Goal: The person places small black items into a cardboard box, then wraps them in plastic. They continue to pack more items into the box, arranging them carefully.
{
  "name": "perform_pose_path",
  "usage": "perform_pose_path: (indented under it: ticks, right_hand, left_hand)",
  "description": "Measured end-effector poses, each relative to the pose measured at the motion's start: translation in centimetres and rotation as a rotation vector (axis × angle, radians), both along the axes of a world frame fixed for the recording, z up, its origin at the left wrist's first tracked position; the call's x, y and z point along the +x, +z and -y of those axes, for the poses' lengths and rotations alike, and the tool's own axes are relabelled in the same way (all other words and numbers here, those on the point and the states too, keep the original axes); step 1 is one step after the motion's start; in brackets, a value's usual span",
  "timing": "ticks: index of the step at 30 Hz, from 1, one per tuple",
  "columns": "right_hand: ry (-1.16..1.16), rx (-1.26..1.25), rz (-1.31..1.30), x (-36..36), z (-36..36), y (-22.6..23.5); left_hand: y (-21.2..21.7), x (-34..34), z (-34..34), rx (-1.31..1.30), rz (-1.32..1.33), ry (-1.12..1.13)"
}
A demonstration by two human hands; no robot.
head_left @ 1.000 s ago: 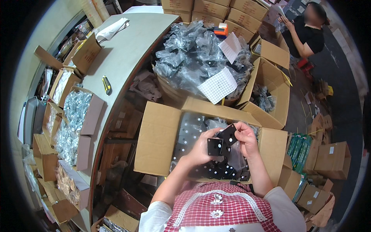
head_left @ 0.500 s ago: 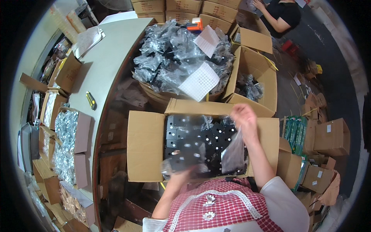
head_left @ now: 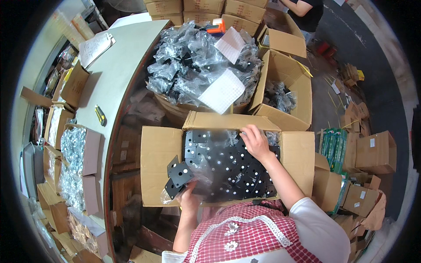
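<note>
An open cardboard box (head_left: 162, 166) stands in front of me, filled with black perforated plates (head_left: 252, 175) in clear plastic. Over its left flap, my left hand (head_left: 188, 200) grips a few black plates (head_left: 180, 174) with round holes, fanned apart, with clear film around them. My right hand (head_left: 256, 141) is above the far part of the box, fingers bent and pinched together. Blurred clear film of a plastic bag (head_left: 215, 151) stretches from near its fingertips toward the left hand; its exact edge is hard to make out.
Behind the box, a large round container heaped with bagged black parts (head_left: 184, 65) carries white sheets (head_left: 222, 91) and an orange tape dispenser (head_left: 216, 26). Another open carton (head_left: 289, 65) stands to its right. A yellow cutter (head_left: 100, 115) lies on the left table (head_left: 127, 57). Another person (head_left: 302, 11) is at far right.
My left hand has moved left and outward, bringing the black plates over the left flap. My right hand has shifted left and slightly nearer, and the bag no longer hangs below it.
</note>
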State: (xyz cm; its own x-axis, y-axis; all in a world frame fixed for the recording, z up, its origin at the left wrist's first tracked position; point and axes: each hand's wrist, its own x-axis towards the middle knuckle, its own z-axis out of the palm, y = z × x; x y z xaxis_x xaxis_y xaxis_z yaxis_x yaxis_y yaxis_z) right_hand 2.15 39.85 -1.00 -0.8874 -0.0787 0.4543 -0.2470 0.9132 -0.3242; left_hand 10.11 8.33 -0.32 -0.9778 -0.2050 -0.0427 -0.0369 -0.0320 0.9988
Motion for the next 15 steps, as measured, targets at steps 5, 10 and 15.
perform_pose_path:
  ticks: [5, 10, 15]
  right_hand:
    - [-0.146, -0.291, 0.375, 5.2, -1.1, 0.4]
    - [0.019, -0.082, 0.407, 3.4, 0.6, 1.1]
    - [-0.135, -0.048, 1.114, -3.5, 2.9, 2.4]
  left_hand:
    - [-0.5, 2.0, 0.3, -0.143, 0.065, -0.016]
    - [-1.2, 1.7, 1.0, -0.665, -0.178, -0.165]
    - [1.8, 0.8, -1.4, 0.367, 0.304, 0.026]
